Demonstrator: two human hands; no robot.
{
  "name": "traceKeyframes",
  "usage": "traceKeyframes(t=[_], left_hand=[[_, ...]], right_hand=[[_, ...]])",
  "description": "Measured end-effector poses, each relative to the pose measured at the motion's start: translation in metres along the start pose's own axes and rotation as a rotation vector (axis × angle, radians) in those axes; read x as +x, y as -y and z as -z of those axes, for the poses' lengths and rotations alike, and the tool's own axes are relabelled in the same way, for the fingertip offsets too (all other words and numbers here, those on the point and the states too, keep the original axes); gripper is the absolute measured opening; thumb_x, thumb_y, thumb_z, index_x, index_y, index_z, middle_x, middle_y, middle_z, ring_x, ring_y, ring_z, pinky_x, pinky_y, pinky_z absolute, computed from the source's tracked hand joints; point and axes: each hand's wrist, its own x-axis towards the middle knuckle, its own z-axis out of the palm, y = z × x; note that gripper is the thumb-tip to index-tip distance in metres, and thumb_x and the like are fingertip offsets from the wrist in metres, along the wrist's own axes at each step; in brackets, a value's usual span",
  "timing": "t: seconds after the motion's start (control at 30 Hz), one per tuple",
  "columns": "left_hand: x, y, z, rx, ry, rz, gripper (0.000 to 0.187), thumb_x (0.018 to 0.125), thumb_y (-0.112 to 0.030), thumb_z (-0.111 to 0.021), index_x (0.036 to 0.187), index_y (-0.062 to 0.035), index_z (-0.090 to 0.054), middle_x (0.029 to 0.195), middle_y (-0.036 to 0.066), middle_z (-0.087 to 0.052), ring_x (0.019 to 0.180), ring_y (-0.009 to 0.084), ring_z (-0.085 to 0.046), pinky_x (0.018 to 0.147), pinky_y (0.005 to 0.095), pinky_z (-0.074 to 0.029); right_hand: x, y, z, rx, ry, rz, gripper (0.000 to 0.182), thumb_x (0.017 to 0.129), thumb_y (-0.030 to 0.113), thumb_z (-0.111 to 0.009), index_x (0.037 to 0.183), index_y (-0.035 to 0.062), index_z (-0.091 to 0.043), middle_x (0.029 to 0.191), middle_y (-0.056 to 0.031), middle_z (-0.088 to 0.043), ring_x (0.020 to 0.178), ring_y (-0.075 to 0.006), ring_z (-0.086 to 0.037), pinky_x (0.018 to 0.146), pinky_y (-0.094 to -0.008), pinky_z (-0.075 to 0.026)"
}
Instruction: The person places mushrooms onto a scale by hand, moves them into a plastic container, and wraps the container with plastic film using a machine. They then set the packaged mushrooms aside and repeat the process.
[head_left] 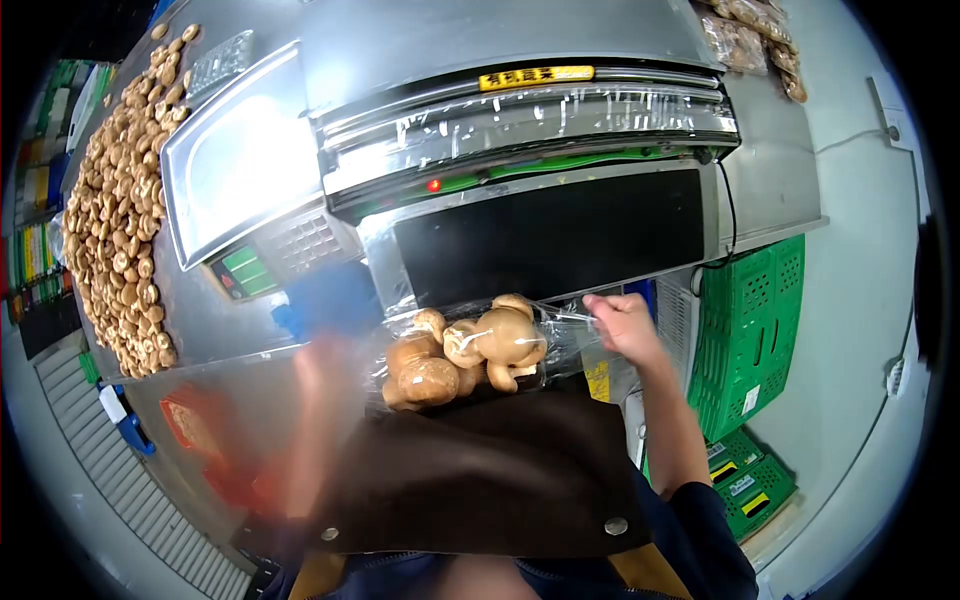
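Note:
Several shiitake mushrooms [505, 335] sit under clear plastic film [565, 335] at the near edge of a wrapping machine [530, 110], just above my brown apron [490, 460]. At their right, my right hand [622, 325] is closed, pinching an end of the film, which is stretched toward the mushrooms. My left hand [325, 370] is to their left, close to the pack's left side. Motion smears its fingers, so I cannot make out whether it grips the film. Whether a tray lies under the mushrooms is hidden. The machine's dark plate [550, 235] lies just beyond the pack.
A heap of loose mushrooms [125, 220] covers the table's left side. A scale [240, 150] stands beside the machine, with a blurred blue object [330, 300] near its keypad. Green crates [750, 335] stand at right, bagged goods [745, 40] at back right, an orange-red basket [200, 425] lower left.

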Motion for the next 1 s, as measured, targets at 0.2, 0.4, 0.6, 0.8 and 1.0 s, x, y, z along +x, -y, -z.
traceKeyframes(t=[0.2,0.4,0.6,0.8,1.0], left_hand=[[-0.020,-0.039,-0.031,-0.919,0.450,0.561,0.012,0.088,-0.013,-0.064,0.091,-0.0012,-0.065,0.090,0.006,-0.063,0.075,0.0148,-0.059,0.060,0.0281,-0.045],[-0.020,-0.100,0.001,-1.198,0.335,0.136,0.015,0.098,-0.015,-0.051,0.105,-0.0024,-0.055,0.085,0.004,-0.054,0.072,0.0104,-0.047,0.062,0.0265,-0.040],[0.013,-0.148,0.027,-0.671,0.559,-0.894,0.076,0.091,-0.065,-0.037,0.123,0.0023,-0.054,0.136,0.028,-0.042,0.118,0.0357,-0.050,0.098,0.0479,-0.039],[-0.031,-0.192,0.061,-1.537,1.565,0.303,0.083,0.091,-0.056,-0.050,0.148,-0.0039,-0.019,0.155,0.012,-0.018,0.142,0.0228,-0.020,0.115,0.0341,-0.019],[-0.040,-0.163,0.039,-1.541,1.472,0.610,0.070,0.092,-0.034,-0.059,0.147,-0.0060,-0.025,0.150,0.009,-0.031,0.134,0.0185,-0.035,0.110,0.0317,-0.031]], right_hand=[[0.037,-0.053,-0.130,0.186,0.445,0.304,0.014,0.076,0.008,-0.071,0.085,0.0021,-0.062,0.084,0.0005,-0.063,0.073,-0.0094,-0.059,0.063,-0.0309,-0.051],[-0.041,0.032,-0.165,0.076,1.053,0.666,0.022,0.092,0.022,-0.052,0.094,0.0016,-0.058,0.081,-0.0071,-0.058,0.073,-0.0143,-0.056,0.068,-0.0306,-0.046],[-0.066,0.026,-0.181,-0.193,1.198,0.793,0.034,0.093,0.025,-0.049,0.118,0.0023,-0.056,0.116,-0.0160,-0.060,0.109,-0.0260,-0.058,0.096,-0.0394,-0.042],[-0.041,0.029,-0.132,-0.466,0.738,0.686,0.028,0.095,0.008,-0.052,0.124,0.0051,-0.052,0.110,-0.0118,-0.060,0.104,-0.0207,-0.060,0.089,-0.0333,-0.049],[-0.099,0.116,-0.058,-0.734,0.983,0.753,0.055,0.090,0.032,-0.063,0.133,0.0023,-0.046,0.095,-0.0097,-0.067,0.071,-0.0138,-0.063,0.068,-0.0293,-0.051]])
